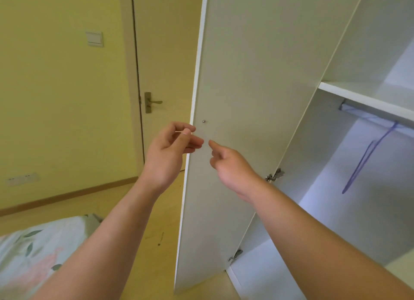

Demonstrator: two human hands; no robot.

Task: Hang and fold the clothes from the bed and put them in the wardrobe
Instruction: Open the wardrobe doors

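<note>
reaching toward one open wardrobe (331, 221) door (242, 80) are two hands. left hand (171, 149) is curled at the door's free edge, thumb on forefinger; whether it pinches anything i cannot tell. right hand (231, 166) is clenched except one pointing finger, grasping nothing. two hinges (274, 176). one purple hanger (367, 158) hangs on one rail (358, 115) under one shelf (358, 98). one bed (33, 255) corner, lower left.

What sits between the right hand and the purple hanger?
In the head view: past the right hand comes the open door, a metal hinge, then bare wardrobe wall up to the hanger.
</note>
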